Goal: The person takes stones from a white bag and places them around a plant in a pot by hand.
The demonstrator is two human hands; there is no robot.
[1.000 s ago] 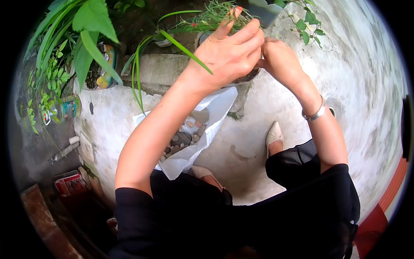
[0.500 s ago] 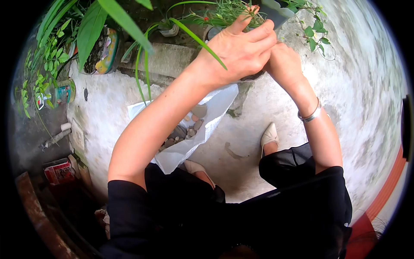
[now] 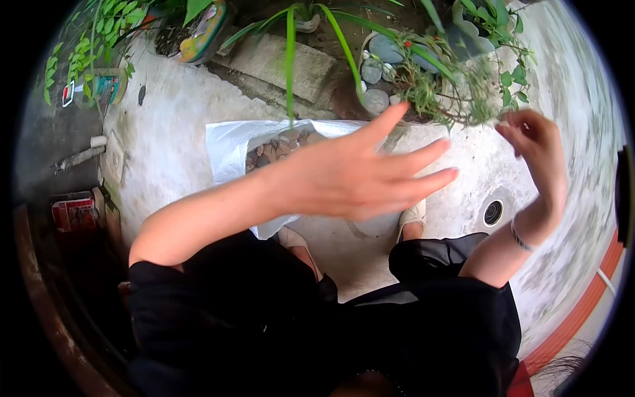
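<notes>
The fine-leaved plant with red flowers sits in a pot, beyond the left hand and to the left of the right hand. The left hand is released: fingers spread, nothing held, thumb tip near the plant's lower edge; contact cannot be confirmed. The right hand has its fingers bent toward the thumb, just beside the plant's blurred right end; whether it pinches a stem cannot be told.

Stones lie in the pot beside the plant. Long green leaves hang left of the pot, and one crosses over the plant. A plastic bag containing pebbles lies on the floor, partly covered by the left forearm. A floor drain lies near the right forearm.

Compared with the earlier frames, the hands, previously together at the plant, are apart, and the stones are exposed
</notes>
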